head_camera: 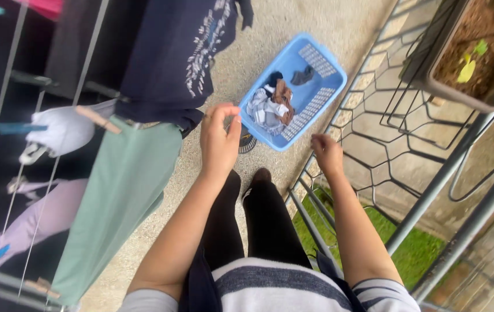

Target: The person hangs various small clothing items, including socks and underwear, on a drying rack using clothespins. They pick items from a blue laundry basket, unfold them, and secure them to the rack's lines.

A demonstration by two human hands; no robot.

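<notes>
- Head view, edges: a metal railing (pixel 432 196) runs from 5 o'clock up to 1 o'clock along the right side; a drying rack (pixel 10 219) with hung laundry fills the left side from 7 to 11 o'clock.
- Open room: a strip of pebbled floor (pixel 293 23) lies between rack and railing, widest toward 12 o'clock.
- Left hand (pixel 219 138): raised at centre, thumb and fingertips pinched together; whether anything is between them cannot be told. It is just beside the basket's near-left corner.
- Right hand (pixel 327 153): lowered at 3 o'clock of the left hand, fingers loosely curled, nothing visible in them; close to the basket's near edge and the railing.
- Container: a blue laundry basket (pixel 316 58) stands on the floor at 12 to 1 o'clock of the hands, ahead of the person's feet.
- Contents: a small heap of crumpled garments (pixel 270 104), white, brown and dark, in the lower half.
- Second container: a planter box (pixel 461 86) with soil sits on the railing at 2 o'clock.
- Rack items: a green garment (pixel 123 196) and a navy shirt (pixel 183 52) hang nearest the left hand.
</notes>
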